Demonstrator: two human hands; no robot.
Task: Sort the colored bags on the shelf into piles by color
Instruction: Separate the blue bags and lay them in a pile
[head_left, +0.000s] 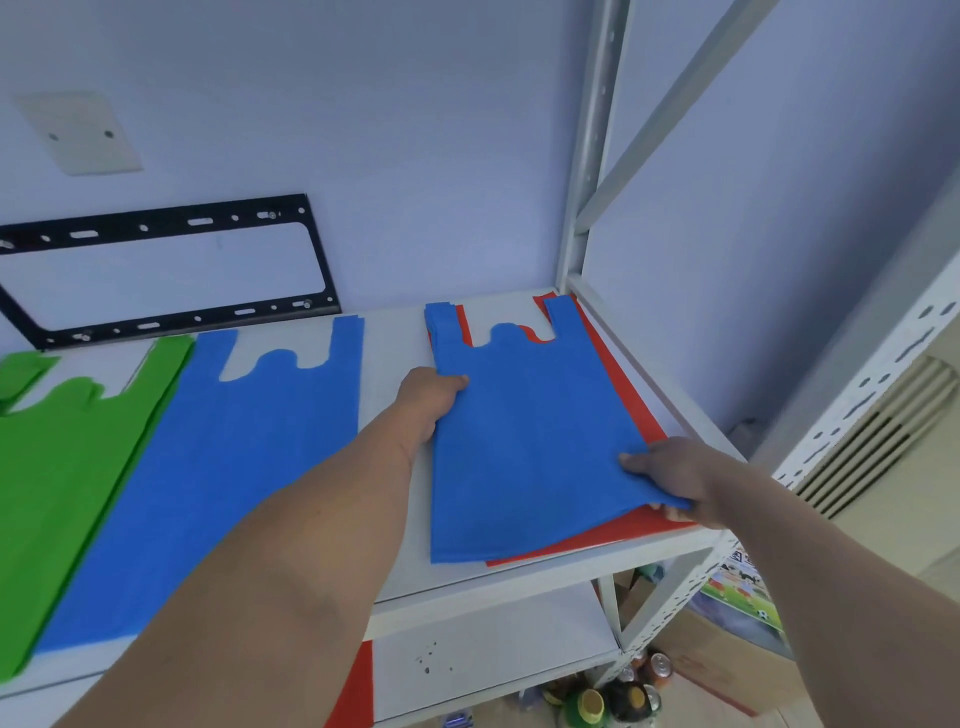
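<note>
While both hands work the same blue bag (524, 441) on the white shelf (395, 374), each takes it at an edge. The left hand (428, 400) holds the bag's left edge, thumb lying on top of the fabric and the fingers tucked out of sight beneath it. The right hand (670, 475) pinches the lower right corner, thumb on top, fingers below, and that corner is lifted slightly. Directly under the held bag lies a red bag (623, 395), showing along its right and lower sides. To the left of the left hand, apart from it, a blue pile (223, 467) lies flat, and beyond that a green pile (57, 467).
</note>
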